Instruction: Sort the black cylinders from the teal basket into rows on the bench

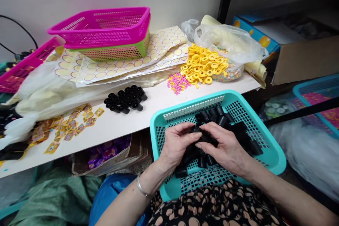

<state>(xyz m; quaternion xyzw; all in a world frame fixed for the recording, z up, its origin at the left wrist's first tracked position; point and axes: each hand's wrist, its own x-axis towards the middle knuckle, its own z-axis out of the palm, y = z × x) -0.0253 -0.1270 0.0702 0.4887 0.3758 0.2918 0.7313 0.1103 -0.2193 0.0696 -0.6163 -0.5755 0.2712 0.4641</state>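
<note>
A teal plastic basket (267, 155) rests on my lap and holds several small black caps (219, 116). My left hand (176, 144) and my right hand (225, 148) meet over the basket's middle. The fingers of both are curled round a black cap (203, 136) held between them. A silver bangle (140, 187) circles my left wrist. More black caps (125, 99) stand in a cluster on the white table (116, 123) beyond the basket.
Yellow rings (203, 67), pink beads (178, 83) and a plastic bag (233, 44) lie at the table's right. Stacked pink and green baskets (106, 31) sit on sticker sheets (164, 47). Small gold stickers (69, 125) are scattered left. Another teal basket (317, 95) stands far right.
</note>
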